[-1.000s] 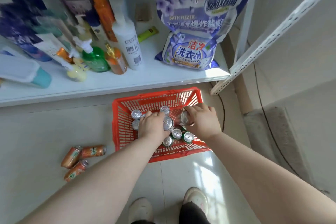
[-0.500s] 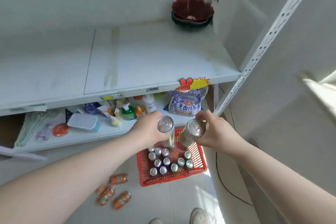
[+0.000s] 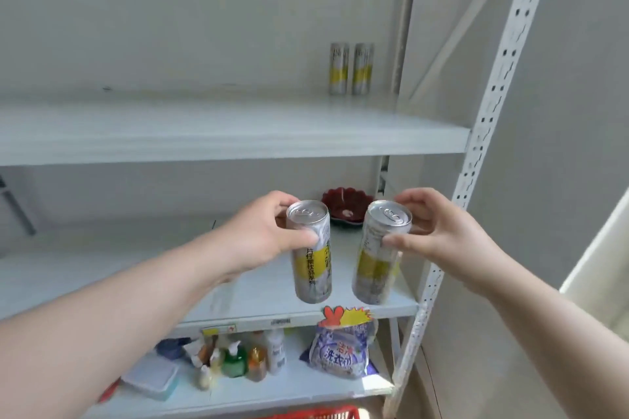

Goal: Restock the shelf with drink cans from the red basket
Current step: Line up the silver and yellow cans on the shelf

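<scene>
Mid-carry: the left grip clasps the left can and the right grip clasps the right can, both cans upright in the air. Next, I judge, both should be raised to the upper shelf above the grips, beside the shelved cans. The red basket sits below.

A: Where does the head view sit?
B: Close behind the left hand and right hand, facing the shelf; past the fingers the wall, beneath them the red basket rim.
</scene>
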